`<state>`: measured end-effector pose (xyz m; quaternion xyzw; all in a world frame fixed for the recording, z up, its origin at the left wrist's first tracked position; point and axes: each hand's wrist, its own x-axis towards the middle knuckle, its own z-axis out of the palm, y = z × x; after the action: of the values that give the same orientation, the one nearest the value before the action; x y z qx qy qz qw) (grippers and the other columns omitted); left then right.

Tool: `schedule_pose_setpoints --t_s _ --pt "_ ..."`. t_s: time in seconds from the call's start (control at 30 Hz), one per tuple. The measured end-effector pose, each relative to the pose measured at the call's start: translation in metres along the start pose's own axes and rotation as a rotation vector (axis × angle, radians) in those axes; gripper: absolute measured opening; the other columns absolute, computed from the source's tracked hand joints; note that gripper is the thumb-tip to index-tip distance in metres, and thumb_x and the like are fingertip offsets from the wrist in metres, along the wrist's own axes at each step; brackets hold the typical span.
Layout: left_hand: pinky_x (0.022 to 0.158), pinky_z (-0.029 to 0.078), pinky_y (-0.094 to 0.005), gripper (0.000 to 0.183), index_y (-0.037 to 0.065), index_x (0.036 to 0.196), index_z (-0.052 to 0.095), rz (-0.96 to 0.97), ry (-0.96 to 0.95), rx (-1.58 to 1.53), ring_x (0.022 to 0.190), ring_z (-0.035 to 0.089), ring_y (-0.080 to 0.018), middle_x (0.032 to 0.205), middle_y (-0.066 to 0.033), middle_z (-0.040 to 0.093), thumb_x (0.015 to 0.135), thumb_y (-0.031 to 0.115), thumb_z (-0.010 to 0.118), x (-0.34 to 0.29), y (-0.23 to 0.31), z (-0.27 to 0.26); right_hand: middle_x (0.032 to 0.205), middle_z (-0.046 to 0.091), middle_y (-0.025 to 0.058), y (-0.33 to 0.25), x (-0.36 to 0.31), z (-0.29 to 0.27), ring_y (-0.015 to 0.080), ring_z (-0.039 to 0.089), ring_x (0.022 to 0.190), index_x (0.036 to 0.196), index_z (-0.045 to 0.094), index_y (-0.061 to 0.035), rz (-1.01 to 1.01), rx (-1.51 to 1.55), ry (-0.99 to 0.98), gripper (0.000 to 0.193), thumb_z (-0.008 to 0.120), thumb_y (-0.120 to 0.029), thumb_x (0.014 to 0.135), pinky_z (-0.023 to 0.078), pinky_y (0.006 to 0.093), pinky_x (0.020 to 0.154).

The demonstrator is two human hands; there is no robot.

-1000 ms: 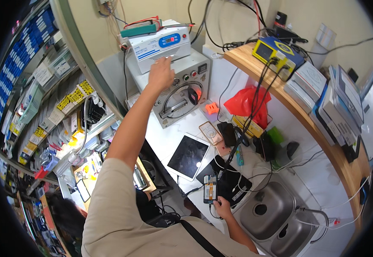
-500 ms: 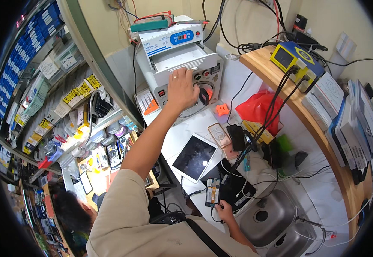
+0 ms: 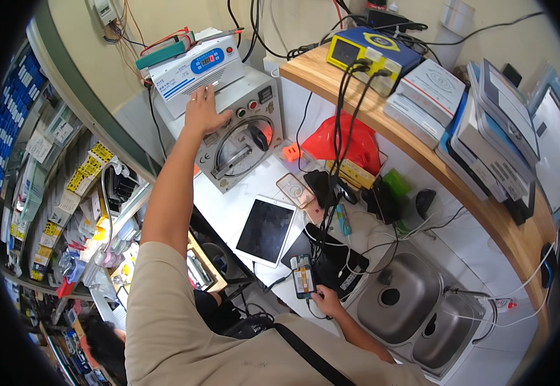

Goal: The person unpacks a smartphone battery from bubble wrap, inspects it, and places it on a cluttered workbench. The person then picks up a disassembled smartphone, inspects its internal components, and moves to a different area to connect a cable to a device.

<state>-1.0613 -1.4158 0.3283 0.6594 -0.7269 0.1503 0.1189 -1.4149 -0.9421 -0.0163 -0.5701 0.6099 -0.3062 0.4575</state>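
Note:
My left hand (image 3: pixel 204 117) reaches up to the front of a white box with a blue display panel (image 3: pixel 206 74). Its fingers are stretched out against the lower front edge, holding nothing. The box rests on a grey machine (image 3: pixel 232 177) with a round metal door and a black knob. Lower down, my right hand (image 3: pixel 326 301) grips the bottom end of an opened phone (image 3: pixel 302 276), its battery and inner parts facing up. A black cable hangs by the phone's lower end. A white-framed tablet (image 3: pixel 266 230) lies on the white counter, left of the phone.
A steel double sink (image 3: pixel 401 302) is at the lower right. A red plastic bag (image 3: pixel 344 141), cables and a black flat device (image 3: pixel 338 260) crowd the counter. A curved wooden shelf (image 3: pixel 415 138) holds boxes. Another person's head (image 3: pixel 103 344) shows at lower left.
The white box's drawer stood open under my left hand and is now pushed in. My view has shifted, and the phone stays in my right hand.

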Motion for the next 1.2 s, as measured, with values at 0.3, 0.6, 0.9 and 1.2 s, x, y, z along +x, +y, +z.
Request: schedule_pose_setpoints --t_s 0.3,0.6,0.9,1.2 --pt "0.104 0.042 -0.0433 0.051 0.001 0.133 0.059 0.262 0.159 -0.611 0.120 0.056 -0.0375 0.126 -0.0191 0.062 0.087 0.019 0.073 -0.193 0.025 -0.038 0.087 0.068 0.0196 -0.003 0.001 0.005 0.0369 0.067 0.080 0.110 0.064 -0.0009 0.010 0.005 0.011 0.029 0.073 -0.018 0.088 0.052 0.0421 0.072" --pt "0.102 0.050 -0.0380 0.062 0.001 0.145 0.046 -0.920 -1.222 -1.845 0.118 0.063 -0.0229 0.124 -0.0123 0.066 0.096 0.034 0.067 -0.612 0.046 0.059 0.087 0.071 0.0137 0.004 0.005 0.004 0.0206 0.067 0.077 0.113 0.065 0.0008 -0.031 0.068 -0.066 0.028 0.071 -0.012 0.089 0.053 0.0352 0.072" --pt "0.104 0.045 -0.0409 0.051 0.004 0.139 0.052 -0.652 -0.625 -0.967 0.122 0.058 -0.0247 0.127 -0.0124 0.063 0.098 0.031 0.064 -0.747 0.119 0.039 0.086 0.065 0.0034 0.049 0.032 -0.013 0.0098 0.056 0.074 0.107 0.064 0.0036 -0.008 0.075 -0.242 0.018 0.063 -0.010 0.096 0.045 0.0268 0.066" --pt "0.098 0.044 -0.0411 0.045 0.005 0.129 0.060 -0.884 -0.349 -0.543 0.116 0.058 -0.0262 0.121 -0.0120 0.063 0.094 0.033 0.064 -0.843 0.180 -0.033 0.069 0.046 -0.0055 0.040 0.051 -0.021 0.0029 0.036 0.050 0.103 0.058 -0.0052 0.196 0.242 -0.398 0.007 0.061 -0.012 0.100 0.022 0.0241 0.041"
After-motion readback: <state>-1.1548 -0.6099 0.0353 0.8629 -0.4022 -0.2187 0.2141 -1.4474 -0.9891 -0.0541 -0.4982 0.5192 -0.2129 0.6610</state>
